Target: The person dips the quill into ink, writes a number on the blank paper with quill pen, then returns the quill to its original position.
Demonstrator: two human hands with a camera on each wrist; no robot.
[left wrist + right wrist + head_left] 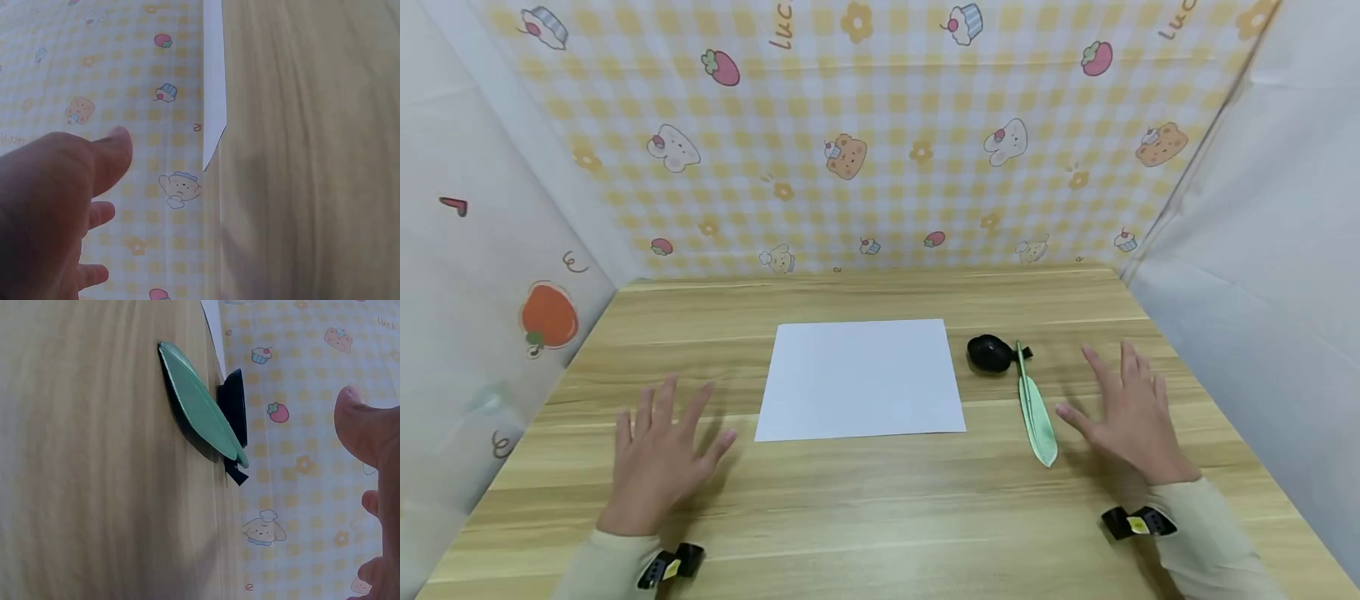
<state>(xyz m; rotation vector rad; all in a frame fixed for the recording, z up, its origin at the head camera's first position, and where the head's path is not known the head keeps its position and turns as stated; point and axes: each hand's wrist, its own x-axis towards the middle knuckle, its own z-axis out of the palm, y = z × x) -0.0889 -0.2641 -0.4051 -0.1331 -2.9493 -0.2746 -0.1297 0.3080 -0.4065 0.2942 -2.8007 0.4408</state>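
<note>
1. White sheet of paper [861, 380] lay flat mid-surface [880, 517], so that's my landmark.
2. Left hand [658, 454] hovered left of the paper, fingers spread, holding nothing.
3. Right hand [1131, 412] sat right of the paper, fingers also apart and empty.
4. Green feather pen [1036, 408] lay between paper and right hand, tip in a black ink pot [989, 353].

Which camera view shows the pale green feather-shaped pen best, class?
The head view: the pale green feather-shaped pen lies whole on the wooden table, between the white paper sheet and the right hand. The right wrist view shows the pen closer but edge-on. The left wrist view misses it.
</note>
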